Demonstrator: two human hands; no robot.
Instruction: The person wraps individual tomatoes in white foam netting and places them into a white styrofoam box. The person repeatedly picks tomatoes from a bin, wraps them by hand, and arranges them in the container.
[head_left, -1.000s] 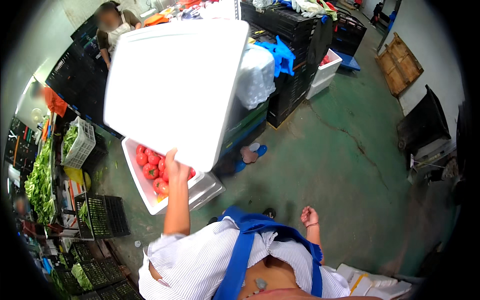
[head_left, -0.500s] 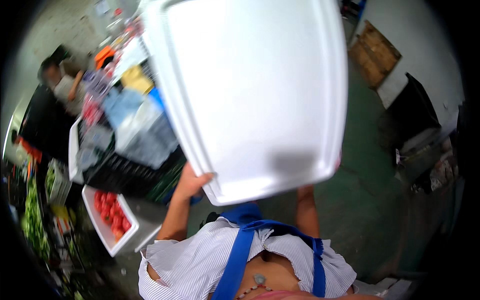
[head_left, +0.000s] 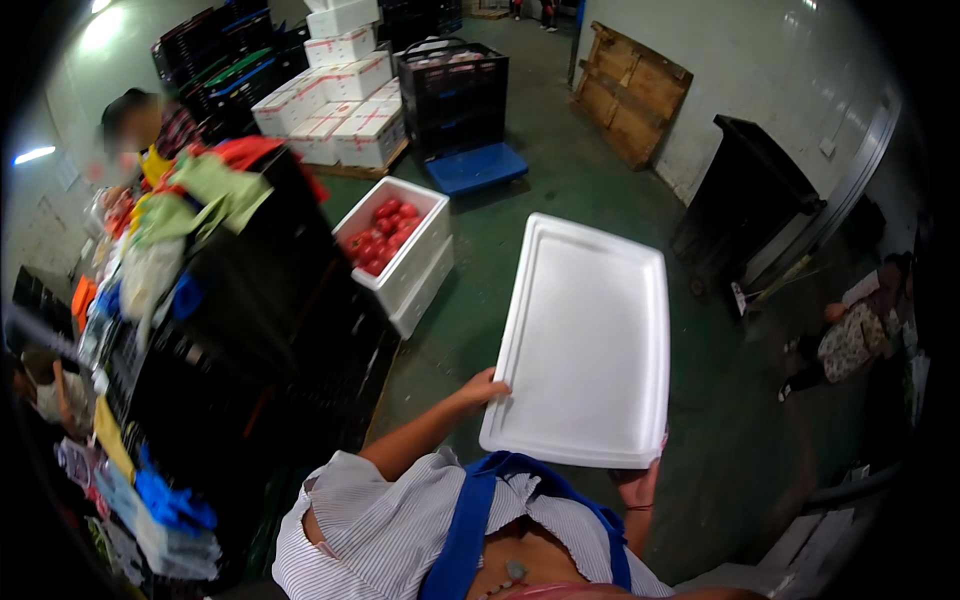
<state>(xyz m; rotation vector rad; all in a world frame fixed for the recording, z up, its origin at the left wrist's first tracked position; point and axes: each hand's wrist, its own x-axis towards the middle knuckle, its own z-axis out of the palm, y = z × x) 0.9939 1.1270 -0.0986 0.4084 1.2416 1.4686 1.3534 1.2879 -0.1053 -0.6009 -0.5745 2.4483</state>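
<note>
A large white foam box lid (head_left: 585, 345) is held out in front of my body, its recessed face with a raised rim showing. My left hand (head_left: 484, 388) is closed on its near left edge, the thumb lying over the rim. At the near right corner my right hand (head_left: 640, 484) grips the lid from below and the side, its fingers partly hidden. Beyond the lid to the left, a white foam box (head_left: 427, 226) holds several red tomatoes (head_left: 382, 236); it rests on another white foam box (head_left: 425, 290).
Black crates (head_left: 270, 270) topped with plastic bags crowd the left, a person (head_left: 150, 135) behind them. Ahead stand stacked white boxes (head_left: 370, 135) and a black crate (head_left: 455, 100) by a blue platform (head_left: 478, 168). On the right are a wooden pallet (head_left: 632, 90), a black bin (head_left: 745, 200) and another person (head_left: 855, 335).
The lid has come down from high in the view and shows whole, still in both hands. My view has swung, bringing stacked boxes and a tomato box into sight ahead.
</note>
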